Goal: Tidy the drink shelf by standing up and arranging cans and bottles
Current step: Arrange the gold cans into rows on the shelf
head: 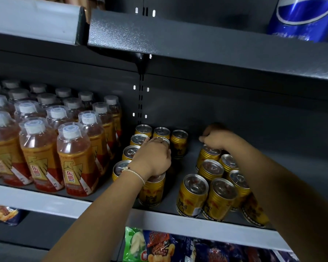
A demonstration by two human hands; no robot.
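Gold drink cans stand upright on the dark grey shelf. One group stands in rows near the shelf's middle, another cluster at the front right. My left hand is curled over the top of a gold can in the middle rows, above a front can. My right hand grips the top of the rearmost can of the right cluster. Amber drink bottles with white caps fill the shelf's left part in rows.
An upper shelf overhangs close above, with a blue cola can on it at the right. Bare shelf floor lies between the two can groups and to the far right. Snack bags sit on the level below.
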